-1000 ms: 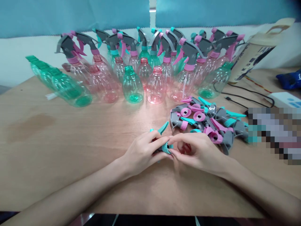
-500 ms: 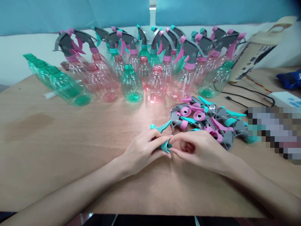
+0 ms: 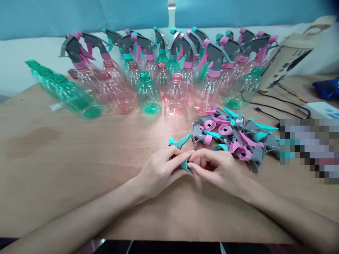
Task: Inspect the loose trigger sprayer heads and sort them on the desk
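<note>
My left hand (image 3: 161, 169) is wrapped around a grey and teal trigger spray head (image 3: 186, 164), its collar mouth turned to the right. The teal trigger (image 3: 182, 141) sticks up above my fingers. At the collar's mouth my right hand (image 3: 221, 169) is closed in a pinch, thumb and fingertips touching the rim. Whatever small thing those fingertips may hold is hidden. Just beyond my right hand lies a pile of loose spray heads (image 3: 225, 129) in grey with pink or teal parts.
Behind stand several clear bottles, among them an open green bottle (image 3: 149, 95) and an open pink bottle (image 3: 177, 95). Others carry spray heads (image 3: 215, 58). Stacked green bottles (image 3: 76, 97) lean at left. A beige tumbler (image 3: 291, 53), black cable (image 3: 280, 106) and white box (image 3: 321, 114) are at right.
My right hand has shifted slightly left, its fingertips now in against the collar's mouth. The left hand keeps its hold on the spray head, almost unmoved.
</note>
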Tool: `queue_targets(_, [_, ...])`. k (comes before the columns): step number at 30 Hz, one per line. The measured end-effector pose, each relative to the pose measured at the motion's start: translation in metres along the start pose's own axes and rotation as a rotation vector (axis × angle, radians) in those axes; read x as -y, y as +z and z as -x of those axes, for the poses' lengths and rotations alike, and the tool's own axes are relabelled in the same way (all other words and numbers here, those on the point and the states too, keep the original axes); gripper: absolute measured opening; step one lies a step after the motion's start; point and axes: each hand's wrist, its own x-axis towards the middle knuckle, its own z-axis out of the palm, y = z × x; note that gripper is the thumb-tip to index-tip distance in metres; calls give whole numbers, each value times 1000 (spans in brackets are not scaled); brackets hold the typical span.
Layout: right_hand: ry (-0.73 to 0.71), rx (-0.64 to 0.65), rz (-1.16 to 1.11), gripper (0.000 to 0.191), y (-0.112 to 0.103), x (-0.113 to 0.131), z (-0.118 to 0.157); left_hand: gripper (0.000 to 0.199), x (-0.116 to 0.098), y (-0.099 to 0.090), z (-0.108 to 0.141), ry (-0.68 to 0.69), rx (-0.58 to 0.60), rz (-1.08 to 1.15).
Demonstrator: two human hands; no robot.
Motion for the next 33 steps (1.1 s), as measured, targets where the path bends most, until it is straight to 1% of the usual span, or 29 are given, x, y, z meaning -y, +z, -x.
queue_targets(2, [132,6,-93,10,2,5,1,26,-1,-1,0,-21,-20,21])
queue_targets(3, [166,0,-113,11,2,7,1,26,-1,-2,-1,-37,-22,43])
queue_targets(4, [169,-9,-110,12,2,8,1,27,-1,-2,-1,-55,-25,71])
queue_targets(7, [61,-30,-21,14,2,9,3,31,1,-4,-2,-117,-26,144])
queue_targets(10, [-42,-17,55,18,1,5,4,32,3,-4,-2,-159,-8,178])
queue_targets(14, [-106,9,86,16,1,0,5,31,3,-5,-1,-160,21,191])
queue_targets(18, [-170,27,105,14,0,0,4,32,3,-5,-1,-140,21,211])
queue_targets(20, [-173,25,138,15,-1,0,4,32,3,-5,-2,-142,18,211])
queue_targets(23, [-102,24,210,16,-2,0,3,34,3,-6,-2,-168,0,204])
queue_targets(25, [-79,22,228,18,-2,0,3,33,3,-6,-1,-181,-8,206])
queue_targets(30, [-198,50,164,17,0,-1,5,29,2,-5,-1,-151,-4,215])
queue_targets(33, [-137,19,209,20,1,-1,4,29,2,-5,-2,-175,-45,206])
